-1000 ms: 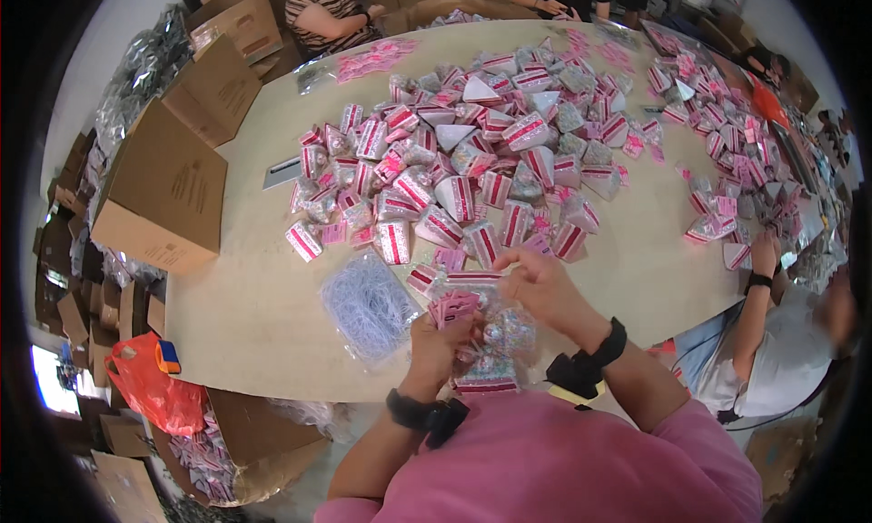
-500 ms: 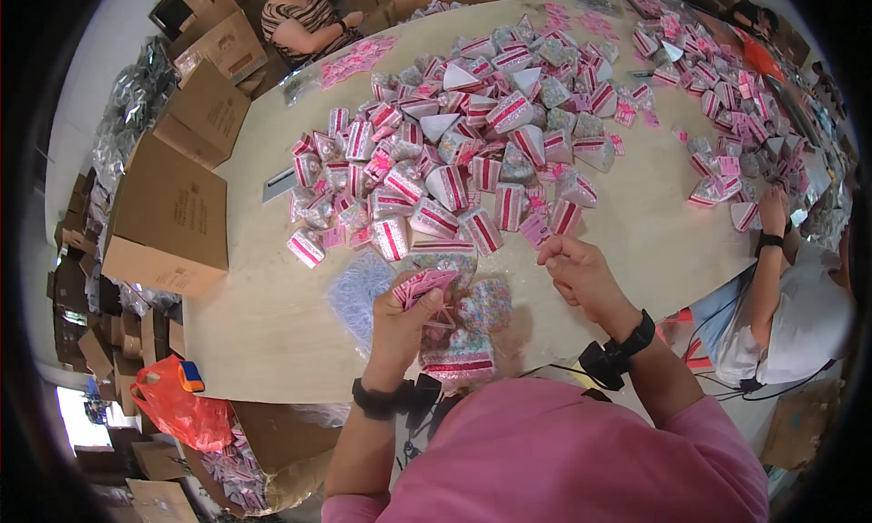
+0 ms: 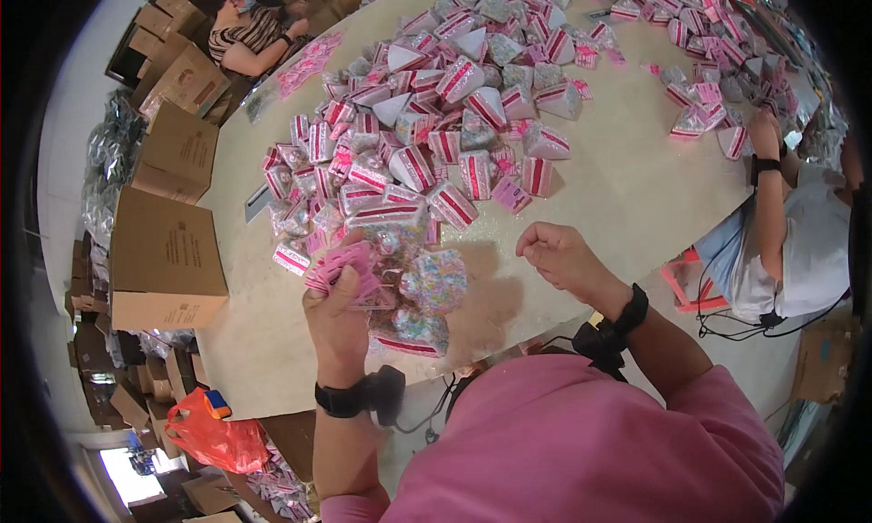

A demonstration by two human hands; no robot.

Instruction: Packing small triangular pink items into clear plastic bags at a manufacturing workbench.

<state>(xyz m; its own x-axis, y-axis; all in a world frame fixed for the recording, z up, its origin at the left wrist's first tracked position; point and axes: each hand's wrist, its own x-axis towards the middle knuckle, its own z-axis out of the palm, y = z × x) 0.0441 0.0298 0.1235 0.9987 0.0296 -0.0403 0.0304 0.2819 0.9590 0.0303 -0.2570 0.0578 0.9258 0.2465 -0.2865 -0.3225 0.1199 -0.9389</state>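
My left hand (image 3: 334, 318) is closed on a fan of pink cards (image 3: 350, 270), thumb across their front. Just right of the cards lie a few cake-slice-shaped items with pastel sprinkles; the sprinkled slice (image 3: 434, 280) faces up, and another slice (image 3: 409, 334) with a pink stripe is close to the table edge. I cannot tell whether the cards are fastened to these slices. My right hand (image 3: 565, 261) hovers over the table to their right, fingertips pinched together; anything between them is too small to make out. A pink tag (image 3: 510, 196) lies beyond it at the pile's near edge.
A large pile of wrapped cake slices (image 3: 413, 169) covers the table's middle, with another pile (image 3: 718, 87) at right. Open cardboard boxes (image 3: 168, 259) line the left edge. A red plastic bag (image 3: 213, 432) hangs at lower left. Co-workers sit at far left and right.
The view has shifted. My left hand has moved left with the cards, which now fan out wider and hide the pale stringy bundle. My right hand has drawn back from the pink tag.
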